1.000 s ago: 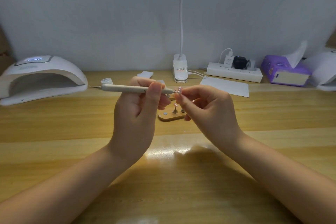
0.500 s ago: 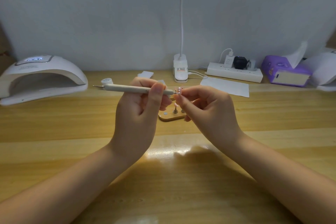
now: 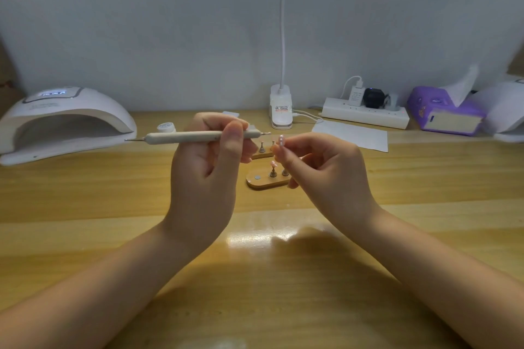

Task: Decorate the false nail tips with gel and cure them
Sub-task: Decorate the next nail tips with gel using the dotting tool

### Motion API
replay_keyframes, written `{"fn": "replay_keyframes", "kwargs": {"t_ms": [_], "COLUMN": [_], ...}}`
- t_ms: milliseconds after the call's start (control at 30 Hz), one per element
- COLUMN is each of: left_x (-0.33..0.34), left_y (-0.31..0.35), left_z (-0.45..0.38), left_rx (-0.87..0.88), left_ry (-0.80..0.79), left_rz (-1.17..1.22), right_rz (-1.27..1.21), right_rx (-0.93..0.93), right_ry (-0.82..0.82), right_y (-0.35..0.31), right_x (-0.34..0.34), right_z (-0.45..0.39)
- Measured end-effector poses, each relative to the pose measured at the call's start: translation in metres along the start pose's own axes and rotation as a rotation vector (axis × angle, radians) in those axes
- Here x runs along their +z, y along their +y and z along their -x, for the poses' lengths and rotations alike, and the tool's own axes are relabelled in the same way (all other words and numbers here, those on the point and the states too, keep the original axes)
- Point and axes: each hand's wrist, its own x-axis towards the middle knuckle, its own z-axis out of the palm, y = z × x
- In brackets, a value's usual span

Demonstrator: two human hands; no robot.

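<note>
Head view shows the left hand (image 3: 208,170) curled round a pale dotting pen (image 3: 198,136), held level above the wooden table (image 3: 85,207), with a thin metal tip at each end. The right hand (image 3: 326,176) pinches a small pink false nail tip (image 3: 281,140) between thumb and fingertips, raised just beside the pen's right tip; the two look slightly apart, though the gap is too small to judge firmly. The nail tip looks glossy and pale pink, with small rounded bumps whose detail is too fine to read.

Behind the hands, a wooden holder (image 3: 262,182) lies on the table with little upright stands, one carrying another pink nail (image 3: 273,163). A second holder (image 3: 262,154) farther back is mostly hidden by the fingers. At the left a white curing lamp (image 3: 62,119) sits, its left side cut off by the frame edge. A small white gel pot (image 3: 166,127) stands behind the pen, partly covered by it. The lamp's display is lit but unreadable.
</note>
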Motion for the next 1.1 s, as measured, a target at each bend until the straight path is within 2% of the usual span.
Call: {"fn": "replay_keyframes", "kwargs": {"t_ms": [200, 433, 700, 900, 1100], "left_x": [-0.006, -0.021, -0.027, -0.023, -0.023], "left_y": [-0.014, -0.049, -0.064, -0.061, -0.059], "left_z": [-0.001, 0.001, 0.001, 0.001, 0.001], "left_rx": [0.021, -0.138, -0.376, -0.405, -0.419], "left_ry": [-0.018, -0.108, -0.242, -0.36, -0.341], "left_rz": [-0.089, -0.228, -0.243, -0.235, -0.199], "right_rz": [-0.013, 0.015, 0.169, 0.223, 0.175], "right_rx": [0.003, 0.019, 0.111, 0.14, 0.172], "right_ry": [0.004, 0.007, -0.045, -0.062, -0.067], "right_y": [0.001, 0.007, 0.024, 0.032, 0.031], "right_x": [0.0, 0.0, -0.005, -0.002, 0.003], "right_z": [-0.001, 0.0, 0.005, 0.007, 0.009]}}
